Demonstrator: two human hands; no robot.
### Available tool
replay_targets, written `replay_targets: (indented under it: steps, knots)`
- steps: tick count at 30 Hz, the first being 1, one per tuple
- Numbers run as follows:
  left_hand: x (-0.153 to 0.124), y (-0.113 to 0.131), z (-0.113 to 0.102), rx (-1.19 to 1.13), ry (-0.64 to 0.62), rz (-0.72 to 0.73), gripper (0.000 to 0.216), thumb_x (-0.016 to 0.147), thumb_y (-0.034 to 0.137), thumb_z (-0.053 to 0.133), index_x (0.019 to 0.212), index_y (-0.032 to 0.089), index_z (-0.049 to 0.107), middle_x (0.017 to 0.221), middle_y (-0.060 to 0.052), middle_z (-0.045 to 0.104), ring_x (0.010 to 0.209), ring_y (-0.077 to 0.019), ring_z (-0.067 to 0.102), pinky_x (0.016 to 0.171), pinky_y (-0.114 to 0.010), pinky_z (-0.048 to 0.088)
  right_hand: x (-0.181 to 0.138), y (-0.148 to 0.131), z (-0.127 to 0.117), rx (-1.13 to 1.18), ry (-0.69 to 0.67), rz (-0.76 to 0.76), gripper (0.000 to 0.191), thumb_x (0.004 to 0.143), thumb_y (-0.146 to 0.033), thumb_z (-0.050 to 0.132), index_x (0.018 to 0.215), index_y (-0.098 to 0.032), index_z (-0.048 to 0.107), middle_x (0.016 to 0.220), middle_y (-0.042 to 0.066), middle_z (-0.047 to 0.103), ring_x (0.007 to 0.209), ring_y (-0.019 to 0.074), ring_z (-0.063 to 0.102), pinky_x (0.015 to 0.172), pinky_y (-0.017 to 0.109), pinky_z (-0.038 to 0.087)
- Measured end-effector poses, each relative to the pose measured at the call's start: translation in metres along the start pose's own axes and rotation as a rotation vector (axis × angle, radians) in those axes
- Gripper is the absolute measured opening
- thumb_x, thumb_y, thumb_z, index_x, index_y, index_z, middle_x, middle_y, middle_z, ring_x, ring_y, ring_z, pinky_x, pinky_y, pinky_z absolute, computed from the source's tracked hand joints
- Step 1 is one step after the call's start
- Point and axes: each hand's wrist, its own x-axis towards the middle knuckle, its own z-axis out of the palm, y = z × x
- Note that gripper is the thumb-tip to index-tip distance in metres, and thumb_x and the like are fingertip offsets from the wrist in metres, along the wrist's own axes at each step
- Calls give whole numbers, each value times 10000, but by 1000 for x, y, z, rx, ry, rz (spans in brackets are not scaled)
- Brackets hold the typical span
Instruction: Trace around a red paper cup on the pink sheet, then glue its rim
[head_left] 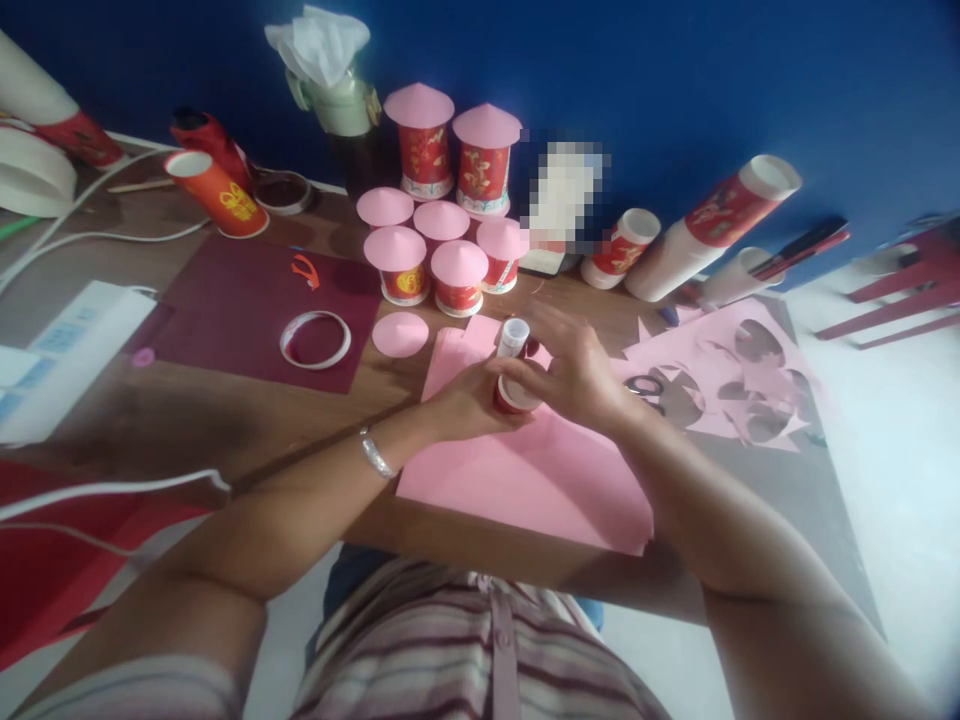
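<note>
My left hand (469, 405), with a silver bracelet on the wrist, is wrapped round a short red and white paper cup (517, 393) above the pink paper. Just beyond it stands a white tube like a glue stick (514, 335), open end up; which hand supports it is unclear. My right hand (581, 370) reaches over the cup from the right with its thumb across it. Motion blurs its other fingers, so its grip cannot be made out. Pink paper sheets (525, 490) lie under both hands. A loose pink paper disc (400, 335) is left of them.
Several red cups with pink cone roofs (459, 265) stand at the back. A white paper ring (315, 340) and orange clip (305, 270) lie on a maroon sheet (225, 310). Scissors (645, 388) and cut pink scraps (720, 370) are right. A power strip (75, 360) lies left.
</note>
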Motion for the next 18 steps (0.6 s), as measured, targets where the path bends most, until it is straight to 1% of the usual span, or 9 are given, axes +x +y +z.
replay_targets:
  steps: [3, 5, 7, 9, 10, 12, 14, 16, 18]
  knots:
    - [0, -3, 1, -9, 4, 9, 286, 833, 280, 807, 1094, 206, 717, 1131, -58, 775, 1085, -260, 743, 953, -437, 627, 2, -2, 3, 32, 16, 22, 277, 1002, -351, 687, 805, -219, 543, 796, -3, 553, 721, 155, 495, 652, 308, 407]
    - [-1, -2, 0, 21, 12, -26, 345, 824, 296, 815, 1140, 220, 703, 1186, -67, 766, 1129, -281, 735, 964, -453, 620, 3, -5, 7, 89, 34, 74, 282, 979, -377, 721, 803, -217, 570, 796, -4, 570, 722, 153, 510, 666, 312, 435]
    - [-1, 1, 0, 59, 9, -77, 512, 804, 342, 849, 1265, 239, 650, 1286, -82, 740, 1211, -310, 707, 998, -480, 603, 3, -7, 9, 211, 79, 190, 298, 950, -441, 764, 829, -219, 607, 813, -1, 614, 734, 157, 560, 690, 320, 486]
    - [-1, 5, -1, 87, 26, -114, 698, 763, 401, 899, 1358, 241, 572, 1354, -103, 707, 1257, -335, 679, 1028, -510, 583, 0, -7, 8, 397, 176, 333, 337, 916, -521, 797, 876, -230, 632, 838, -1, 670, 752, 166, 628, 711, 329, 545]
    - [-1, 7, -1, 92, 46, -117, 756, 735, 424, 924, 1362, 231, 549, 1359, -113, 697, 1255, -343, 674, 1032, -521, 576, -2, -6, 7, 495, 239, 393, 361, 898, -553, 810, 894, -237, 636, 834, -5, 687, 750, 169, 654, 707, 330, 566]
    - [0, 9, 0, 87, 123, -93, 772, 698, 439, 953, 1307, 211, 537, 1336, -124, 688, 1224, -345, 676, 1030, -526, 571, -9, -2, 2, 652, 362, 475, 408, 850, -599, 841, 899, -246, 641, 775, -23, 679, 695, 162, 660, 678, 327, 588]
    - [1, 8, 1, 80, 196, -52, 720, 711, 423, 947, 1262, 208, 537, 1319, -127, 678, 1217, -338, 671, 1050, -530, 564, -18, 4, -3, 752, 439, 546, 450, 783, -609, 892, 893, -248, 647, 710, -43, 649, 622, 143, 629, 627, 313, 586]
    - [0, 5, 1, 87, 235, -2, 729, 727, 411, 938, 1295, 217, 523, 1357, -137, 653, 1266, -342, 648, 1110, -551, 539, -30, 8, -7, 811, 494, 606, 479, 718, -581, 944, 904, -249, 653, 721, -49, 660, 591, 128, 611, 581, 290, 574]
    - [-2, 2, 1, 112, 226, 60, 836, 714, 405, 943, 1383, 227, 475, 1449, -161, 596, 1369, -362, 594, 1191, -581, 489, -41, 10, -6, 856, 506, 657, 487, 692, -568, 962, 872, -242, 648, 714, -49, 660, 592, 125, 620, 558, 272, 570]
